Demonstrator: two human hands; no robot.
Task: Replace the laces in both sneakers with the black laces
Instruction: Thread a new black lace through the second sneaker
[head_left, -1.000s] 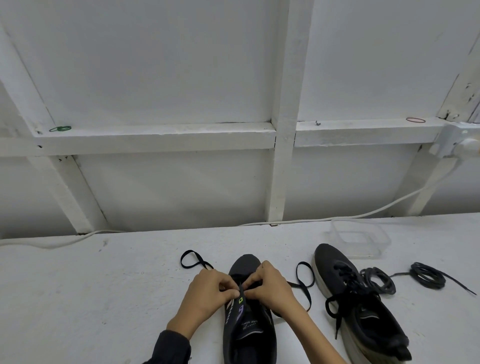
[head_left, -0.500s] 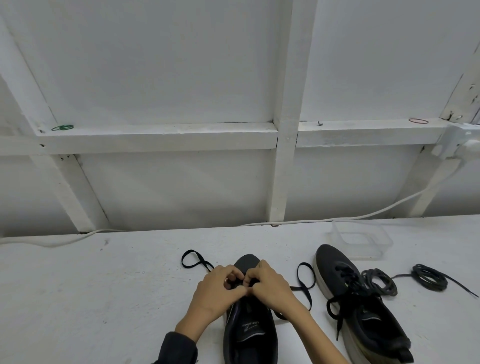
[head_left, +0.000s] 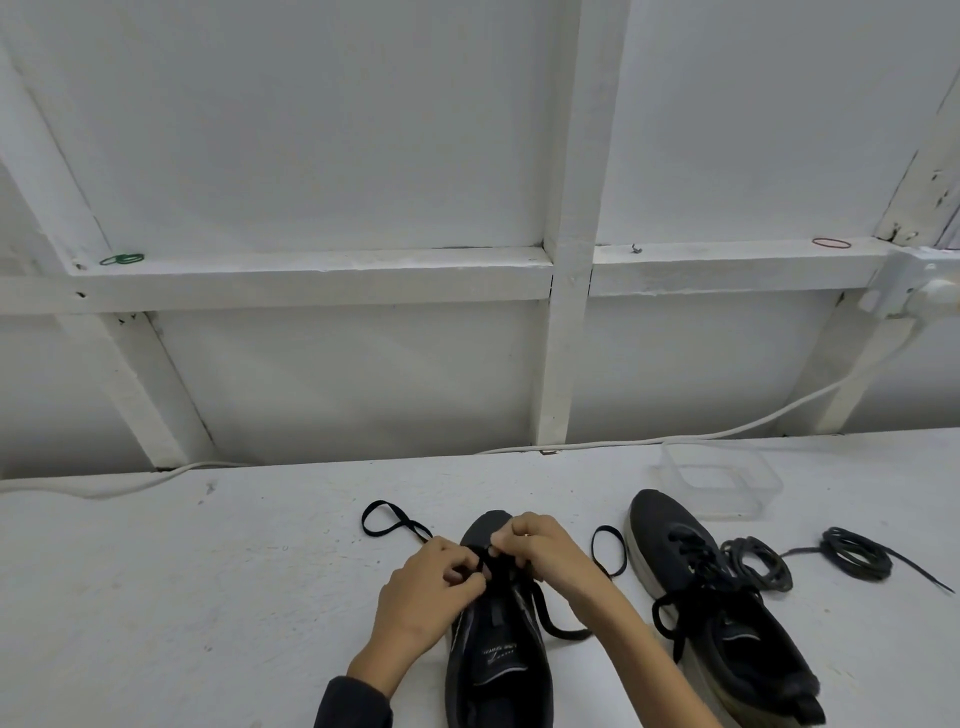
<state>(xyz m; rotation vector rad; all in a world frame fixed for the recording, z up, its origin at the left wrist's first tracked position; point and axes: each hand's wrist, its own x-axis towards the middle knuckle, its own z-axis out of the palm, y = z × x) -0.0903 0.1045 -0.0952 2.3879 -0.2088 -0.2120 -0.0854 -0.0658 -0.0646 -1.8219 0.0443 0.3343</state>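
— Where is the black lace (head_left: 540, 610) held?
— At the toe-end eyelets of the sneaker (head_left: 498, 670), pinched by fingers of the left hand (head_left: 431, 587) and right hand (head_left: 545, 551).
— Handled how?
— Ends should be evened before crossing.

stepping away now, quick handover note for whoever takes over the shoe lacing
Left hand: pinches the flat black lace at the front eyelets of the middle sneaker.
Right hand: pinches the same lace there from the other side.
Things: lace ends lie looped on the table either side of the toe; second sneaker to the right, a coiled dark lace beside it, a second coil farther right.
Done: second sneaker looks laced, ends loose.
Left: thread the middle sneaker's upper eyelets, which look empty.
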